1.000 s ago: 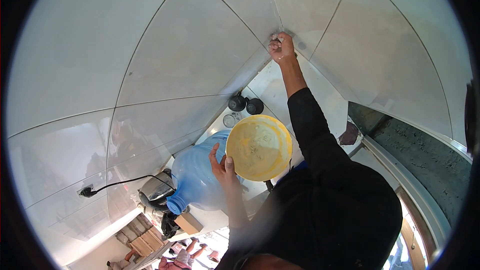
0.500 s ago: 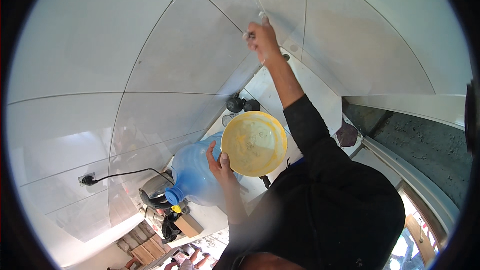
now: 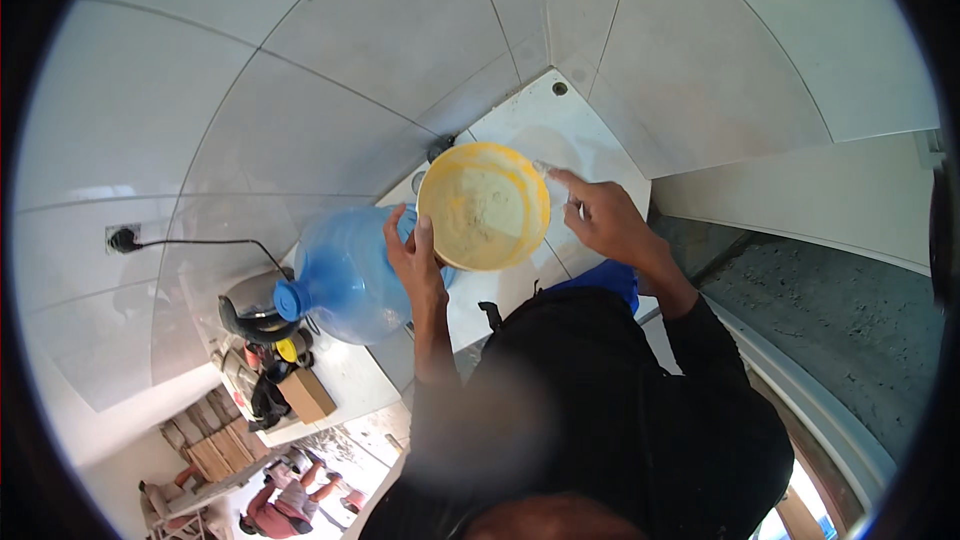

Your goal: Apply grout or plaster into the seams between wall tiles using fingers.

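Observation:
A yellow bowl (image 3: 537, 202) is gripped at its left side by my left hand (image 3: 417, 255), thumb over the rim. Thin whitish paste (image 3: 488, 212) coats the bowl's bottom, with smears up the wall. At the bowl's right rim is my right hand (image 3: 610, 223), its index finger stretched out and the other fingers curled. White paste covers that fingertip; I see no tool in this hand. Behind the left hand, a large blue water bottle (image 3: 350, 275) lies on its side on the white tiled counter (image 3: 525, 135).
Grey-white wall tiles (image 3: 370, 50) meet in a corner behind the counter. A kettle (image 3: 255, 310), a plugged-in black cord (image 3: 205, 241) and a cardboard box (image 3: 307, 395) are at the left. A dark round object (image 3: 440, 147) stands behind the bowl. People (image 3: 280, 510) are at the lower left.
My right hand has come down from the wall corner to the bowl's rim. The left hand still holds the bowl. The view has shifted, showing more of the people at lower left.

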`<state>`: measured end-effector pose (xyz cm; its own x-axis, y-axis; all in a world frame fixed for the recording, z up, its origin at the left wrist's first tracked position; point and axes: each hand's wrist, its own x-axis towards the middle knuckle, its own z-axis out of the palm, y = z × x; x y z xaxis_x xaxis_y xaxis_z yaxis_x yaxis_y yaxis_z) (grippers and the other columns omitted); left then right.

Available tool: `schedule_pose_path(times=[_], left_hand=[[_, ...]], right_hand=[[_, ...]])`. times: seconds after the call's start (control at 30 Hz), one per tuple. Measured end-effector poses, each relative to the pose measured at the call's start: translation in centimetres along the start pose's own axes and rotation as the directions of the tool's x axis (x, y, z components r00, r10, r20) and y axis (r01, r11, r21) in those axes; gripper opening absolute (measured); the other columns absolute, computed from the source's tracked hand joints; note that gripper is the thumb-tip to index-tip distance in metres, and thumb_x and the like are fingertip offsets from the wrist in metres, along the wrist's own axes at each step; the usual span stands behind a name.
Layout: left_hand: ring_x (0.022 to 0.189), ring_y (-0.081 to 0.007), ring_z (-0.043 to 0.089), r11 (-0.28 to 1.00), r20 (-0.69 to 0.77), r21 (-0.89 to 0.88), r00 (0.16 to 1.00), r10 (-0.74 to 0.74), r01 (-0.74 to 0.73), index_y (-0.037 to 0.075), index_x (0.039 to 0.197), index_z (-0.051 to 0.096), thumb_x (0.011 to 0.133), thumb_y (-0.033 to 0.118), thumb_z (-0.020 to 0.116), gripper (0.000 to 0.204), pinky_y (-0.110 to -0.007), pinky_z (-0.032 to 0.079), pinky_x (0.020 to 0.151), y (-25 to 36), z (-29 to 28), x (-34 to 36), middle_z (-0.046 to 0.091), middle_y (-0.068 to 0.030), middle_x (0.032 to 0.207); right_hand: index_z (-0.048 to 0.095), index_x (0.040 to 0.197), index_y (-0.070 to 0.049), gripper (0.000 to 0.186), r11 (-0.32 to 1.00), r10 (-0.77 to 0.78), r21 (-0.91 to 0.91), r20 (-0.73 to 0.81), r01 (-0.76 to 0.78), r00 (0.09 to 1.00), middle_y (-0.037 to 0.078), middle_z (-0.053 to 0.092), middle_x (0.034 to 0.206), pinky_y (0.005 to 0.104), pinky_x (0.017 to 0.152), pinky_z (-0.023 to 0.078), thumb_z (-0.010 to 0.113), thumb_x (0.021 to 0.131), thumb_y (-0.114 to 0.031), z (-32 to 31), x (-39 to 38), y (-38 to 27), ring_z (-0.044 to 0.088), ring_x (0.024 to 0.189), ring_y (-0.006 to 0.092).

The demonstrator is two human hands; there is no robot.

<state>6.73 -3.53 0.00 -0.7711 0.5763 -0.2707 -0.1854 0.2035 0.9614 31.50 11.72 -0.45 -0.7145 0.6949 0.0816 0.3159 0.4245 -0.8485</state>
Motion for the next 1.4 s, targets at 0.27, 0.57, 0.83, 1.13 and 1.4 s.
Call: schedule_pose_path(times=[0.27, 0.57, 0.83, 1.13, 1.4], left_hand=[[0.083, -0.0211, 0.072, 1.0, 0.032, 0.012, 0.999, 0.0, 0.0, 0.007, 0.144, 0.048, 0.096, 0.046, 0.072, 0.067, -0.034, 0.06, 0.061, 2.2, 0.5, 0.3, 0.071, -0.014, 0.108], [0.11, -0.024, 0.068, 0.972, -0.019, -0.164, 0.986, 0.167, -0.167, 0.003, 0.144, 0.048, 0.099, 0.049, 0.064, 0.067, -0.037, 0.058, 0.09, 2.1, -3.4, 1.8, 0.066, -0.0138, 0.125], [0.121, -0.0263, 0.063, 0.984, 0.031, -0.144, 0.994, 0.107, -0.102, 0.003, 0.143, 0.048, 0.095, 0.052, 0.067, 0.072, -0.04, 0.052, 0.102, 0.8, -3.4, 1.1, 0.063, -0.015, 0.132], [0.118, -0.0235, 0.063, 0.999, 0.086, -0.038, 0.996, 0.02, -0.017, 0.002, 0.139, 0.05, 0.093, 0.056, 0.07, 0.074, -0.038, 0.053, 0.099, 0.4, -3.2, 3.3, 0.063, -0.0131, 0.129], [0.11, -0.0226, 0.067, 0.999, 0.106, 0.005, 0.993, -0.051, 0.051, 0.001, 0.139, 0.049, 0.086, 0.059, 0.077, 0.083, -0.036, 0.056, 0.092, 0.6, -0.1, 5.3, 0.066, -0.0132, 0.123]], right_hand=[[0.062, 0.143, -0.033, 0.064, 0.804, -0.194, -0.506, 0.276, 0.314, 0.941, 0.005, 0.06, 0.081, 0.0402, 0.053, 0.052, 0.062, 0.085, -0.006, -1.8, -4.4, 1.8, 0.063, 0.063, 0.0264], [0.026, 0.162, -0.008, 0.085, 0.976, 0.203, -0.06, -0.084, -0.209, 0.975, 0.016, 0.073, 0.089, 0.0504, 0.074, 0.055, 0.068, 0.088, -0.013, 1.4, 0.2, 12.0, 0.071, 0.079, 0.0397], [-0.018, 0.164, -0.025, 0.104, 0.305, 0.748, 0.861, 0.049, -0.408, 0.661, 0.019, 0.065, 0.081, 0.0287, 0.041, 0.04, 0.054, 0.092, -0.004, 13.1, 18.4, 19.8, 0.053, 0.051, 0.016], [-0.015, 0.164, -0.025, 0.108, 0.201, 0.852, 0.928, -0.008, -0.315, 0.523, 0.014, 0.057, 0.077, 0.0328, 0.037, 0.034, 0.055, 0.087, 0.006, 17.7, 30.1, 31.8, 0.046, 0.045, 0.019], [-0.005, 0.168, -0.018, 0.104, 0.342, 0.863, 0.859, -0.126, -0.381, 0.49, 0.012, 0.054, 0.082, 0.0313, 0.038, 0.033, 0.05, 0.084, 0.011, 16.8, 31.0, 28.2, 0.044, 0.048, 0.0165]])
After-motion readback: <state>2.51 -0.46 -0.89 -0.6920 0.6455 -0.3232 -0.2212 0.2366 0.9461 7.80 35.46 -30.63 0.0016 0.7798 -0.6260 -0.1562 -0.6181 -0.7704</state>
